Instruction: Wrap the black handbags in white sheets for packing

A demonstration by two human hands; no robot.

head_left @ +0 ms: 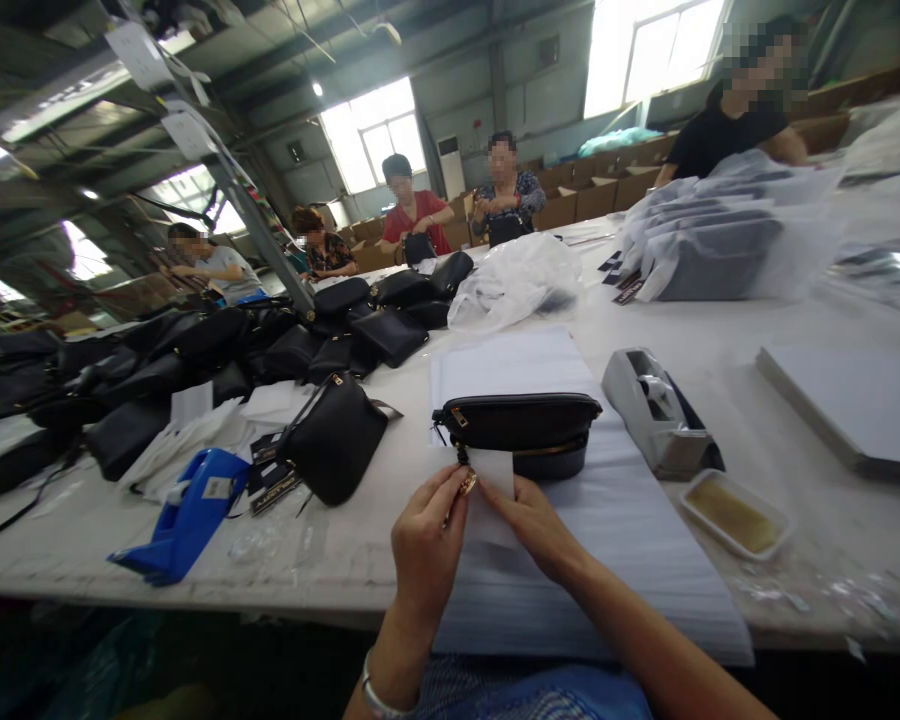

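Observation:
A small black handbag [525, 425] with a zip along its top sits on a stack of white paper sheets [570, 590] in front of me. My left hand [429, 530] pinches a gold-coloured metal clasp [466, 484] hanging at the bag's left end. My right hand [536, 525] is closed on a small white paper slip [495, 490], which lies against the front of the bag beside the clasp. Part of the bag's lower front is hidden behind the slip.
Left are a blue tape dispenser [187, 510], another black bag [337, 435] and a heap of black bags [157, 370]. On the right stand a grey tape dispenser [656, 415], a shallow tray [736, 512] and white boards [855, 410]. Several people work across the table.

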